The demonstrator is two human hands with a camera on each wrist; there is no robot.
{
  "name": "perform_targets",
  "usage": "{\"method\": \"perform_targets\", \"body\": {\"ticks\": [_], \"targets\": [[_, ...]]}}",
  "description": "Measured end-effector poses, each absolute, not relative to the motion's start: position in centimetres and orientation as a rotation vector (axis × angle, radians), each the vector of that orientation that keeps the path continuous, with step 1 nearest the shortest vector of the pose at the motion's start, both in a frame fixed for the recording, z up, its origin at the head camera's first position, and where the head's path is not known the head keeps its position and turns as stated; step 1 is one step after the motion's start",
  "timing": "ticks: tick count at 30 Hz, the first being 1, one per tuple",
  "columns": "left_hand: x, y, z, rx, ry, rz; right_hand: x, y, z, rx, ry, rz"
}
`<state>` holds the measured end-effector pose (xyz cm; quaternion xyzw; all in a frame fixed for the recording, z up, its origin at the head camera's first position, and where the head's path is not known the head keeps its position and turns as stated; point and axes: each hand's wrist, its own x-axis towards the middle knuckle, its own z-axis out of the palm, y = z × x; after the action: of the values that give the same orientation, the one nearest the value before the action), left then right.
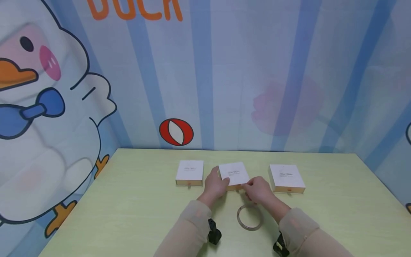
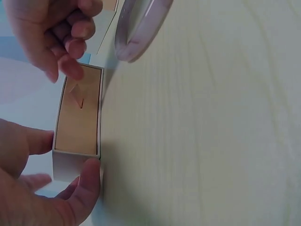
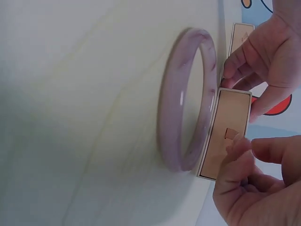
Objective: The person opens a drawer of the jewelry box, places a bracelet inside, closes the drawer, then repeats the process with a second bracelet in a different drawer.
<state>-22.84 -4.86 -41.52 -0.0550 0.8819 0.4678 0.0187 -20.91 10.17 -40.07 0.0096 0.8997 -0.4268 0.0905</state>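
A white box (image 1: 233,172) with a peach drawer front and a small pull tab (image 3: 231,134) sits slightly turned in the middle of the row, script printed on its lid. My left hand (image 1: 216,184) grips it at its left end, with the thumb at the front edge. Close to the front of the box is my right hand (image 1: 259,190), its fingers loosely curled and the fingertips right by the tab. In the left wrist view the tab (image 2: 76,96) sticks out free of the fingers. A pale lilac bangle (image 3: 171,113) lies on the table before the box.
Similar white boxes stand to the left (image 1: 190,171) and right (image 1: 287,175) of the middle one. The pale wood-grain table (image 1: 128,200) ends at a blue striped backdrop (image 1: 224,71) with a cartoon duck.
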Motion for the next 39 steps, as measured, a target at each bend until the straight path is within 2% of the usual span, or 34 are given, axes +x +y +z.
{"method": "perform_targets", "body": {"ticks": [8,39], "targets": [[-23.2,-5.2,-41.4,-0.013,2.751,1.369,-21.7,9.5,-40.7,0.084,2.611,-1.244],[-23.8,-4.8,-42.0,-0.014,2.830,1.298,-22.1,9.2,-41.5,-0.049,2.743,-1.159]]}}
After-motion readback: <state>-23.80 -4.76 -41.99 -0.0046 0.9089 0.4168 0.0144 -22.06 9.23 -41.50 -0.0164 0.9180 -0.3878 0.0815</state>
